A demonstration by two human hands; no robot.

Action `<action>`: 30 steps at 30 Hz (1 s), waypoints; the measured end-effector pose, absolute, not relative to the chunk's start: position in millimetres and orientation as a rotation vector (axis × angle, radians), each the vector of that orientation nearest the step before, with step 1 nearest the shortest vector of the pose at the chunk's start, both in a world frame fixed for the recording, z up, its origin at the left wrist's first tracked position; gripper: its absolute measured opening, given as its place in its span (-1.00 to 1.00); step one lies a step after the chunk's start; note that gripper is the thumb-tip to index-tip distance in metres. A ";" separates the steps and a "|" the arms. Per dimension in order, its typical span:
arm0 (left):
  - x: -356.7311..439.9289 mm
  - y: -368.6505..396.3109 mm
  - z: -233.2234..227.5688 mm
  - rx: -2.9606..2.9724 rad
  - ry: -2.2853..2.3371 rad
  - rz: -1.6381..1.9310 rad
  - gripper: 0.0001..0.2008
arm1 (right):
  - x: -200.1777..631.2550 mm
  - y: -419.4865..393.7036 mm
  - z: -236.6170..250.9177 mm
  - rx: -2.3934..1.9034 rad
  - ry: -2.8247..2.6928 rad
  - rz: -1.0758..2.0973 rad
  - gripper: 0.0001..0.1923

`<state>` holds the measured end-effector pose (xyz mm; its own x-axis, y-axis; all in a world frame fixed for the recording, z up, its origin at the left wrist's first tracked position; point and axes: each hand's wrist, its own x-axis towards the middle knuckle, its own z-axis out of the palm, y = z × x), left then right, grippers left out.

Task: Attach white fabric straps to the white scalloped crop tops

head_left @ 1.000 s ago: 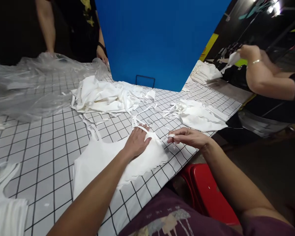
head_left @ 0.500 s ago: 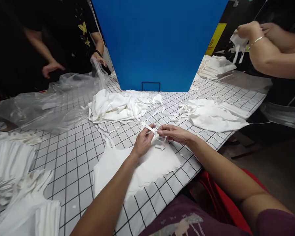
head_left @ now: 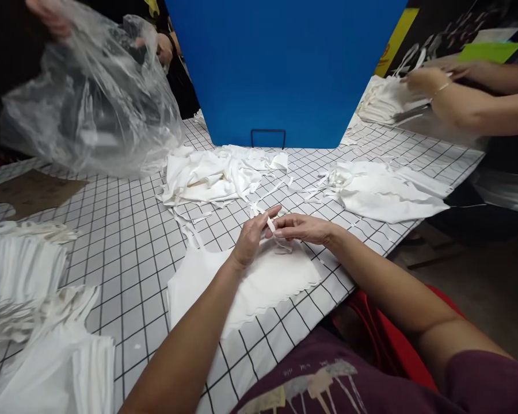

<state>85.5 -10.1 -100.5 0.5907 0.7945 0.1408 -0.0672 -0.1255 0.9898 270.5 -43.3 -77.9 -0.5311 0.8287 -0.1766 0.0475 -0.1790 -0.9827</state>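
A white camisole [head_left: 259, 287] with a scalloped hem lies flat on the checked tabletop under my forearms. Its thin strap [head_left: 271, 224] is pinched between my hands above the garment's upper edge. My left hand [head_left: 252, 236] is closed on the strap with thumb and fingers. From the other side, my right hand [head_left: 300, 226] closes on the same strap, fingertips almost touching the left ones. A second strap [head_left: 193, 234] lies loose to the left. The exact grip of the right fingertips is partly hidden.
Piles of white garments lie at the back [head_left: 211, 175], right [head_left: 380, 190] and left [head_left: 21, 264]. A blue panel [head_left: 285, 69] stands behind. A co-worker lifts a clear plastic bag [head_left: 103, 109] at left; another person's hands [head_left: 431, 83] handle white garments at right. Brown cardboard [head_left: 34, 192] lies at left.
My hands have drawn closer together on the strap. The left co-worker has raised the plastic bag, uncovering the cardboard. The other person's hands at right have lowered to the stack.
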 end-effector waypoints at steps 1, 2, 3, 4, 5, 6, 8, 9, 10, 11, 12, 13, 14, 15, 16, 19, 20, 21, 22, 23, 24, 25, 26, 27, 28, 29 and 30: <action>86.5 -9.2 -102.4 1.479 0.630 0.854 -0.48 | 270.9 -44.3 -76.8 -1.028 -1.559 1.770 -0.74; 87.5 -7.8 -104.8 1.430 0.621 0.885 -0.50 | 272.1 -45.9 -75.2 -1.028 -1.608 1.770 -0.72; 88.6 -6.1 -107.6 1.389 0.625 0.918 -0.53 | 274.1 -48.2 -73.1 -1.024 -1.661 1.769 -0.71; 89.4 -4.1 -110.5 1.364 0.651 0.951 -0.55 | 277.1 -51.3 -70.5 -1.009 -1.716 1.770 -0.70; 90.0 -1.9 -113.3 1.343 0.680 0.973 -0.56 | 280.9 -55.1 -67.5 -0.988 -1.773 1.765 -0.70; 90.3 0.2 -115.6 1.324 0.708 0.985 -0.56 | 285.6 -59.6 -64.4 -0.966 -1.827 1.754 -0.70; 90.3 4.0 -119.1 1.289 0.753 0.998 -0.55 | 296.2 -69.8 -58.9 -0.934 -1.908 1.728 -0.72; 90.1 5.5 -120.3 1.275 0.768 1.004 -0.55 | 301.4 -75.0 -56.7 -0.922 -1.931 1.725 -0.72; 89.9 6.7 -121.3 1.263 0.782 1.007 -0.55 | 306.2 -79.9 -55.2 -0.909 -1.948 1.724 -0.72; 89.7 7.8 -122.2 1.253 0.796 1.010 -0.55 | 310.4 -84.2 -54.4 -0.894 -1.956 1.726 -0.73; 89.5 8.9 -123.0 1.244 0.811 1.013 -0.55 | 313.7 -87.7 -54.4 -0.878 -1.958 1.727 -0.73; 89.3 9.9 -123.7 1.230 0.828 1.014 -0.55 | 316.1 -90.2 -55.1 -0.868 -1.955 1.723 -0.73; 88.9 10.9 -124.3 1.211 0.847 1.014 -0.55 | 317.5 -91.7 -56.4 -0.868 -1.947 1.713 -0.74; 88.5 11.9 -124.5 1.189 0.869 1.011 -0.55 | 318.1 -92.1 -58.4 -0.884 -1.929 1.702 -0.74; 87.9 13.0 -124.3 1.167 0.893 1.007 -0.55 | 317.8 -91.4 -60.8 -0.917 -1.900 1.691 -0.74; 85.6 15.7 -121.0 1.126 0.959 0.998 -0.59 | 313.1 -84.3 -69.5 -1.075 -1.756 1.648 -0.72; 84.7 16.3 -119.3 1.116 0.978 0.998 -0.62 | 310.6 -80.9 -72.5 -1.128 -1.694 1.633 -0.70; 83.9 16.9 -117.5 1.105 0.996 0.995 -0.65 | 307.9 -77.3 -75.3 -1.175 -1.632 1.618 -0.69; 83.2 17.5 -115.8 1.093 1.015 0.988 -0.68 | 305.0 -73.8 -78.0 -1.211 -1.572 1.607 -0.68; 82.6 18.2 -114.4 1.079 1.031 0.975 -0.70 | 302.0 -70.4 -80.4 -1.235 -1.515 1.603 -0.68; 82.1 18.9 -113.3 1.061 1.046 0.961 -0.71 | 299.1 -67.2 -82.6 -1.246 -1.464 1.607 -0.69; 81.6 19.7 -112.6 1.046 1.055 0.950 -0.72 | 296.3 -64.2 -84.4 -1.246 -1.420 1.614 -0.69; 81.1 20.5 -112.2 1.039 1.059 0.949 -0.70 | 293.7 -61.2 -85.9 -1.238 -1.383 1.620 -0.70; 80.6 21.1 -112.0 1.047 1.063 0.958 -0.67 | 291.3 -58.3 -87.1 -1.228 -1.353 1.624 -0.72; 79.9 21.5 -111.6 1.074 1.073 0.975 -0.63 | 289.1 -55.3 -87.8 -1.219 -1.332 1.623 -0.72; 79.1 21.5 -110.8 1.125 1.091 1.000 -0.60 | 286.9 -52.2 -88.1 -1.214 -1.320 1.614 -0.72; 78.1 21.0 -109.5 1.201 1.115 1.025 -0.59 | 284.8 -48.9 -88.1 -1.211 -1.316 1.601 -0.71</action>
